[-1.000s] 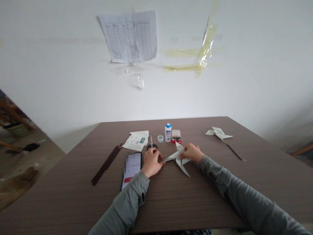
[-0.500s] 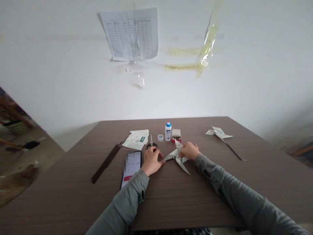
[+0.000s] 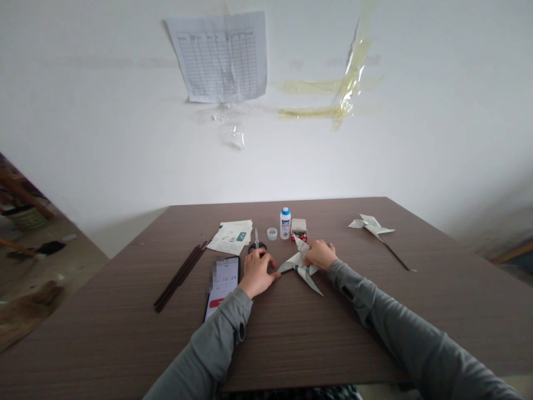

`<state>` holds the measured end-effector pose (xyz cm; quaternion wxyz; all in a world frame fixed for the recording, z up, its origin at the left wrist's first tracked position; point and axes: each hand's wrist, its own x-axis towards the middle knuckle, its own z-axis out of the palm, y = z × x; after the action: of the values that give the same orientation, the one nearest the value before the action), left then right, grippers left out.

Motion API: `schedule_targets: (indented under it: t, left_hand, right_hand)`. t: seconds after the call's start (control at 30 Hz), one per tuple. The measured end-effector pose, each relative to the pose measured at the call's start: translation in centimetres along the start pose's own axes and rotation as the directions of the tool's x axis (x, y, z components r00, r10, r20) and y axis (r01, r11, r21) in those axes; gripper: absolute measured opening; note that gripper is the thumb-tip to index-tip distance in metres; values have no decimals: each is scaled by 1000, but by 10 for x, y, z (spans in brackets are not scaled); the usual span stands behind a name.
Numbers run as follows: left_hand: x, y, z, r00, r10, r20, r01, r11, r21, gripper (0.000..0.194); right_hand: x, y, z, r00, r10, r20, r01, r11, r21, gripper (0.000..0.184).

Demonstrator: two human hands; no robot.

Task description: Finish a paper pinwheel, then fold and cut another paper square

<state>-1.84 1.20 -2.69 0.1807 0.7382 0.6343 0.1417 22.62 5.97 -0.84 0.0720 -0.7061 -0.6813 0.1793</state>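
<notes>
Beneath my right hand (image 3: 320, 254) lies a paper pinwheel (image 3: 308, 273), white with green print and pointed curled blades. The right fingers are closed on its paper near the centre, and the fingertips are partly hidden. A short length of dark stick (image 3: 286, 271) shows at the pinwheel's left. My left hand (image 3: 258, 273) rests on the table with fingers apart, its thumb close to that stick; whether they touch, I cannot tell. Just beyond the left fingers are scissors (image 3: 257, 243) with dark handles, blades pointing away.
A phone (image 3: 222, 283) lies left of my left hand, dark sticks (image 3: 180, 278) farther left. Behind are paper sheets (image 3: 229, 236), a small cup (image 3: 272, 234), a blue-capped bottle (image 3: 285, 224) and a small red box (image 3: 298, 229). Another pinwheel (image 3: 372, 224) on a stick lies right.
The whole view has shifted slightly. Both hands keep nearly the same pose, with the right hand still on the pinwheel.
</notes>
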Motion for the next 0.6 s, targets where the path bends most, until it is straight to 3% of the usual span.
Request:
schedule_targets:
  t: [0.6]
  left_hand:
    - [6, -7, 7, 1000, 19, -1, -19, 1000, 11, 23]
  right_hand:
    - [0, -1, 3, 999, 15, 44, -13, 999, -31, 39]
